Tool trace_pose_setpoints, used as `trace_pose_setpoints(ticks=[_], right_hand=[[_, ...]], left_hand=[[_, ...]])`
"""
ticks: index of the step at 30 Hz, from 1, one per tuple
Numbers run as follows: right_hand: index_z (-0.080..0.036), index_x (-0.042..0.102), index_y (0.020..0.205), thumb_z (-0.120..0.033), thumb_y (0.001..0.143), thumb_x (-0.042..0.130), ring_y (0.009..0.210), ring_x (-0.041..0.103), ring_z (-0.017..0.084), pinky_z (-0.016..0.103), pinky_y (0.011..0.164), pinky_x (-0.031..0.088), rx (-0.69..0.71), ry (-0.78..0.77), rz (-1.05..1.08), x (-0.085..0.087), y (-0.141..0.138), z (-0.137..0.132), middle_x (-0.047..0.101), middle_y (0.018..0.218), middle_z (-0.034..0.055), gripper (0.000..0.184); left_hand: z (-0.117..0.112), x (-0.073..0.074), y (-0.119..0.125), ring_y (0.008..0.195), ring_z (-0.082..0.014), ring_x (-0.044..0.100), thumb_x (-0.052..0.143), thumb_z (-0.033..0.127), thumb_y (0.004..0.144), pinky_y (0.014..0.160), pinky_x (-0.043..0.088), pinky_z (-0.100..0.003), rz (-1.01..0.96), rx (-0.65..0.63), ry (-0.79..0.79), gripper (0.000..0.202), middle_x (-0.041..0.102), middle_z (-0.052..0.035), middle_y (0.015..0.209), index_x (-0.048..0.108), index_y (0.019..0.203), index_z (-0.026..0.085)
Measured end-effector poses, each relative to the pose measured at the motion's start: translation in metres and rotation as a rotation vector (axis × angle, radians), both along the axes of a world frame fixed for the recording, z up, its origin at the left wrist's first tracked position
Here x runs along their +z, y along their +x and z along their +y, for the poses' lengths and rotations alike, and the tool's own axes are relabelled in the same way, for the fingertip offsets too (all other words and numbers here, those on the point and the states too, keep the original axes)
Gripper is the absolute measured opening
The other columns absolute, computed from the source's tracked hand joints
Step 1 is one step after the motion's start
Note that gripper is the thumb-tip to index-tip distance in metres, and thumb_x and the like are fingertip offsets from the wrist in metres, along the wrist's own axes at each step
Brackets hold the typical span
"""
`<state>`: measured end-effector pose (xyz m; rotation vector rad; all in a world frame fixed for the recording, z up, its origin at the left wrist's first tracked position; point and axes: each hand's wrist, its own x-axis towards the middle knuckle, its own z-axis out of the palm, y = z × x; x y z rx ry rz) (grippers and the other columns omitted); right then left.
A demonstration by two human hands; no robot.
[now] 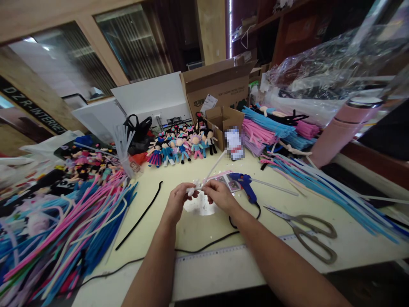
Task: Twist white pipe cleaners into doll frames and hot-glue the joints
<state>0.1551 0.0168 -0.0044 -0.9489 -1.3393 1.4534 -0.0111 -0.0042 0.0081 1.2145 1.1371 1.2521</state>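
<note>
My left hand (180,199) is closed, pinching a small bent white pipe-cleaner piece (191,191). Fingers of my right hand (220,195) close on the same white piece, and a straight white length (214,165) slants up and away from between the hands. Under them lies a shiny clear patch (204,207) on the table. Just right of my right hand rests a blue hot glue gun (247,187) with a long glue stick in its back. A black pipe cleaner (140,215) lies alone to the left of my left hand.
Large scissors (303,230) lie at the right, blades toward the middle. Bundles of coloured pipe cleaners (76,226) spread on the left, more (332,183) on the right. Finished dolls (182,149) stand before a cardboard box (220,85). A black cord (207,245) crosses near a ruler; a pink bottle (345,128) stands right.
</note>
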Motion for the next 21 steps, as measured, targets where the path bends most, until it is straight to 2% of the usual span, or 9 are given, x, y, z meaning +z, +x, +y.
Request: trace_pose_setpoints(ticks=[2,6,10,15,21], right_hand=[[-0.018,0.052,0.064,-0.033,0.073,0.057,0.039,0.045,0.006,0.018,0.041,0.039,0.008,-0.012,-0.005,0.0003,-0.0004,-0.0004,0.047,0.044,-0.0077,0.018],[-0.018,0.052,0.064,-0.033,0.072,0.058,0.038,0.045,0.006,0.018,0.041,0.039,0.026,-0.061,0.031,-0.0023,-0.0014,0.0007,0.047,0.043,-0.0073,0.019],[-0.018,0.052,0.063,-0.035,0.07,0.06,0.038,0.041,0.005,0.018,0.04,0.037,0.023,-0.121,0.13,-0.006,-0.002,0.0022,0.046,0.043,-0.0078,0.021],[-0.018,0.05,0.062,-0.034,0.066,0.064,0.039,0.039,0.005,0.018,0.039,0.034,-0.001,-0.156,0.224,-0.0072,-0.003,0.0023,0.046,0.046,-0.0078,0.021],[-0.018,0.047,0.057,-0.029,0.067,0.061,0.037,0.038,0.005,0.019,0.04,0.03,-0.029,-0.084,0.22,-0.0044,-0.0019,0.0015,0.043,0.041,-0.0084,0.02]], left_hand=[[0.0009,-0.0013,-0.0008,0.067,-0.0152,0.058,0.055,0.042,0.078,0.06,0.04,-0.025,-0.013,0.026,-0.021,0.031,0.065,-0.0061,0.069,0.065,0.084,0.013],[0.0005,-0.0016,-0.0005,0.07,-0.0154,0.058,0.067,0.031,0.069,0.064,0.041,-0.025,0.042,0.023,-0.029,0.023,0.064,-0.0033,0.07,0.064,0.084,0.014],[0.0,-0.0031,0.0022,0.076,-0.0164,0.06,0.071,0.028,0.065,0.066,0.042,-0.025,0.057,0.029,0.016,0.03,0.064,-0.0026,0.081,0.059,0.09,0.017],[0.0008,-0.0052,0.0044,0.077,-0.016,0.061,0.073,0.024,0.063,0.066,0.042,-0.025,-0.029,0.005,-0.015,0.04,0.064,-0.0014,0.08,0.049,0.095,0.02],[0.0002,-0.0027,0.0034,0.082,-0.0178,0.061,0.073,0.028,0.064,0.073,0.043,-0.028,0.043,-0.043,-0.104,0.036,0.067,-0.0049,0.086,0.059,0.095,0.016]])
